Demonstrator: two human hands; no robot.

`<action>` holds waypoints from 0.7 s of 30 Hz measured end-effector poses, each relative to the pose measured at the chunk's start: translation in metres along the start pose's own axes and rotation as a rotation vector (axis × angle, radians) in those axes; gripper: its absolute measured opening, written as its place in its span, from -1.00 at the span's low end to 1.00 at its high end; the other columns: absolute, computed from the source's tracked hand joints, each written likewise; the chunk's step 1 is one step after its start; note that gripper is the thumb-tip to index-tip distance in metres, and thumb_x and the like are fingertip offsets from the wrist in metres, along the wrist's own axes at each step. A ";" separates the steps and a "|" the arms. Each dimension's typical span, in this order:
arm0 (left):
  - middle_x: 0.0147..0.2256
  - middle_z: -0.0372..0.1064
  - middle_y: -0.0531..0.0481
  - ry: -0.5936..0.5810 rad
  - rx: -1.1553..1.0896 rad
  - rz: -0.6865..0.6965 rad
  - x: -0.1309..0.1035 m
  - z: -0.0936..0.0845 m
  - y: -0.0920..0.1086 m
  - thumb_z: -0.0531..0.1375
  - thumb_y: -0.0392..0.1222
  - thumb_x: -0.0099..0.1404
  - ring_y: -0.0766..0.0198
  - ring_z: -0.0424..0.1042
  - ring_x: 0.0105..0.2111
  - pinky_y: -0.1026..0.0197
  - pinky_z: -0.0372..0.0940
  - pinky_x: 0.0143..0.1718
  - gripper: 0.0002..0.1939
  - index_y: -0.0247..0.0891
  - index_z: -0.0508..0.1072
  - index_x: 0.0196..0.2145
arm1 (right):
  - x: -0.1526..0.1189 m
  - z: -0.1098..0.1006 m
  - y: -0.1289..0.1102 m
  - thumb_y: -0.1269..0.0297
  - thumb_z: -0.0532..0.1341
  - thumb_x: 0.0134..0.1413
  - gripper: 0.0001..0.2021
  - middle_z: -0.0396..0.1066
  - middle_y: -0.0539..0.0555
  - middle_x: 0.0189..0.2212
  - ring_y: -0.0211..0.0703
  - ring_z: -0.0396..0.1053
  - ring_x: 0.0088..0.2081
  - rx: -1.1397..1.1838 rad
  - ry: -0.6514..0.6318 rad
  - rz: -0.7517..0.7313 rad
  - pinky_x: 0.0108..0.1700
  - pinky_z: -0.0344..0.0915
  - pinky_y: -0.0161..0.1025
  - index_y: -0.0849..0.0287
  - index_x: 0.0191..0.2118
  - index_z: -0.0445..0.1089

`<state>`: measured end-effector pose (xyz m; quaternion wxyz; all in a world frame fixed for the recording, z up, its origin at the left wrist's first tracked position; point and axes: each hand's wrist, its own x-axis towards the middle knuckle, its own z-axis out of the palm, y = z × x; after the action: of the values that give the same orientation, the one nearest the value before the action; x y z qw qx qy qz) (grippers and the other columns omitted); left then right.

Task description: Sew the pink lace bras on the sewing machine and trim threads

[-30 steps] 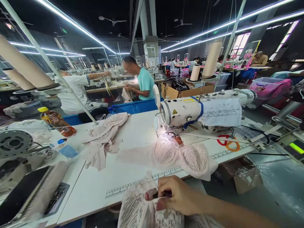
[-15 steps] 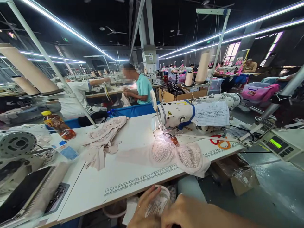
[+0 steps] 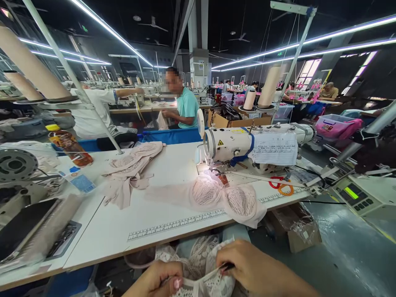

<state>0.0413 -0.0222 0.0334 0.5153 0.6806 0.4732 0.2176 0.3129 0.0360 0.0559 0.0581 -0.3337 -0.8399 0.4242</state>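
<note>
Below the table's front edge, a pale beige lace garment (image 3: pixel 201 258) is stretched between my hands. My left hand (image 3: pixel 161 277) is closed on its narrow edge band, thumb on top. My right hand (image 3: pixel 244 264) pinches the same band farther right; a small dark object (image 3: pixel 227 266), its kind unclear, shows between the fingers. On the table ahead, a beige lace bra (image 3: pixel 230 200) lies with one cup under the lit needle area of a white sewing machine (image 3: pixel 227 144) and the other near the front edge.
Beige lace pieces (image 3: pixel 133 169) lie in a pile left of the machine. Farther left are a drink bottle (image 3: pixel 71 148) and a blue-white carton (image 3: pixel 81 180). Red and orange scissors handles (image 3: pixel 285 187) lie at right beside a control panel (image 3: pixel 352 192). A co-worker (image 3: pixel 187 105) sits beyond the table.
My hands have moved apart, spreading the lace garment between them. My left fingers, stretched out before, are now closed on its band. My view has shifted slightly; the co-worker's head has turned.
</note>
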 end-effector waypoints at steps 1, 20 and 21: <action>-0.54 -0.01 0.11 -0.021 -0.018 -0.025 0.003 0.000 -0.001 0.06 0.26 0.34 0.28 0.01 -0.48 0.23 -0.04 -0.43 -0.50 -0.21 0.19 -0.51 | 0.000 0.000 0.001 0.40 0.24 0.13 -0.91 0.52 0.00 -0.32 -0.12 0.40 -0.21 0.002 0.050 0.057 -0.13 0.18 -0.29 0.13 -0.29 0.50; -0.62 -0.04 0.21 0.314 -0.945 -0.085 0.030 0.016 -0.020 0.41 0.16 0.08 0.43 -0.11 -0.60 0.36 -0.11 -0.58 -0.44 -0.23 0.16 -0.56 | 0.021 -0.004 0.034 -0.22 0.25 0.12 -0.48 0.02 -0.12 -0.57 -0.33 -0.06 -0.52 0.641 0.227 -0.035 -0.47 -0.14 -0.32 0.19 -0.48 0.25; -0.63 -0.04 0.21 0.313 -0.985 -0.072 0.032 0.016 -0.017 0.41 0.14 0.08 0.44 -0.11 -0.61 0.37 -0.11 -0.59 -0.45 -0.23 0.16 -0.57 | 0.023 -0.004 0.035 -0.22 0.25 0.11 -0.48 0.00 -0.13 -0.58 -0.34 -0.08 -0.54 0.686 0.217 -0.032 -0.48 -0.16 -0.31 0.19 -0.48 0.25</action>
<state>0.0614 -0.0019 0.0056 0.7047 0.2999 0.4091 0.4961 0.3147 0.0673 0.0277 0.2622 -0.3245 -0.6428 0.6425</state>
